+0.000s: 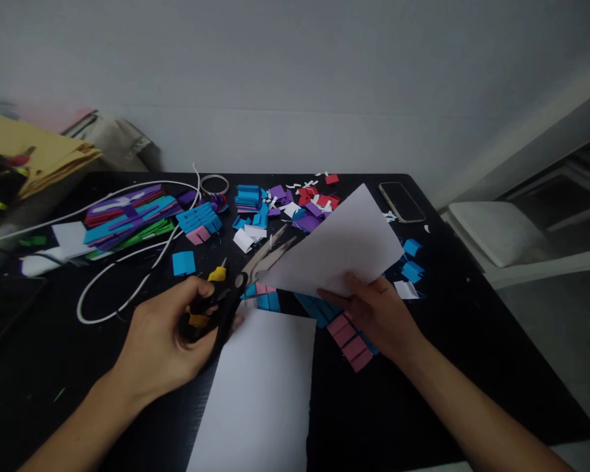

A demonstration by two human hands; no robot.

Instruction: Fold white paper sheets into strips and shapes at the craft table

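My left hand [170, 331] is wrapped round the handles of black and yellow scissors [240, 280], whose parted blades point away to the upper right. In my right hand [378, 311] is a piece of white paper [337, 242], pinched at its lower edge and raised over the table. Its left corner lies close to the blades. A larger white sheet [260, 393] lies below, near my left fingertips. Pink folded pieces [350, 341] and blue ones lie under and beside my right hand.
On the black table [452, 367] are purple, red and white scraps [314, 210], blue folded pieces [199, 219], bundled coloured strips [132, 219], a looped white cable [83, 298] and a phone [402, 202]. A yellow envelope [39, 154] lies at left; a white stool [491, 233] stands at right.
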